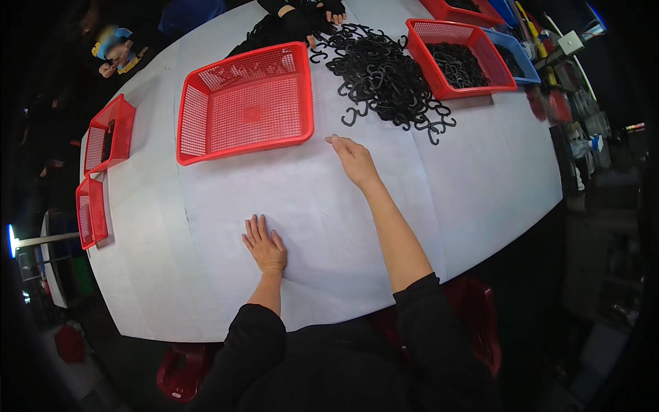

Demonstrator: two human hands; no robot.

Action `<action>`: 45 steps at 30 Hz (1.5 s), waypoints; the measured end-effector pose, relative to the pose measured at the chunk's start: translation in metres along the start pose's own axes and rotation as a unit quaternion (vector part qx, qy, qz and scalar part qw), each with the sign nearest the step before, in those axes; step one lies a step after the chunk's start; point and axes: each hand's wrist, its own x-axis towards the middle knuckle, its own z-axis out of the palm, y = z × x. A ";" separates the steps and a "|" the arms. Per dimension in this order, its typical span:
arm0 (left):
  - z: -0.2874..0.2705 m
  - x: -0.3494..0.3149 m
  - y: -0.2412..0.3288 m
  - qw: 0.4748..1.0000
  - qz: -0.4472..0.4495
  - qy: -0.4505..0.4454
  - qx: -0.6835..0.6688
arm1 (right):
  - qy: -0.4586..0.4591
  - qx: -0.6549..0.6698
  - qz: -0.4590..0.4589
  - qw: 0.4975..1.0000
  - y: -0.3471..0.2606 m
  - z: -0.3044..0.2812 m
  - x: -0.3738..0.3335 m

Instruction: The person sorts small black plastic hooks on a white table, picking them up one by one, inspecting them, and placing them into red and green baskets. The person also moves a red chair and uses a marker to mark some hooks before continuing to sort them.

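Observation:
My left hand point(266, 247) lies flat on the white table, palm down, its fingers spread and holding nothing. Farther forward, my right hand point(353, 159) is over the table between the large red basket and the pile of hooks. Its fingers are drawn together, partly hidden from above, and no object shows in them. The large red plastic basket point(250, 113) looks bare inside and sits just left of my right hand. Beyond that hand spreads a heap of black plastic S-shaped hooks point(384, 75), a few lying loose at its near edge.
At the right, a red basket point(494, 88) and a blue basket point(528, 72) hold dark hooks. Two small red baskets point(127, 137) stand along the left edge. Across the table, another person's hand point(335, 15) is by the heap. Red chairs point(177, 374) stand at the near edge.

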 end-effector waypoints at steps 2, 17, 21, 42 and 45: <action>-0.001 0.002 0.001 1.000 0.004 0.000 0.000 | 0.126 0.001 0.016 0.992 0.013 -0.026 0.005; -0.002 0.004 0.005 1.000 0.022 0.012 0.007 | 0.289 -0.401 -0.129 0.860 0.139 -0.109 -0.055; 0.000 0.003 0.003 1.000 0.018 0.009 0.008 | 0.321 -0.257 -0.056 0.910 0.117 -0.076 -0.099; -0.001 0.003 0.005 1.000 0.008 0.004 -0.001 | 0.162 0.256 0.090 0.949 -0.074 -0.057 -0.142; -0.001 0.003 0.004 1.000 0.007 0.004 -0.003 | 0.154 0.264 0.080 0.949 -0.075 -0.055 -0.144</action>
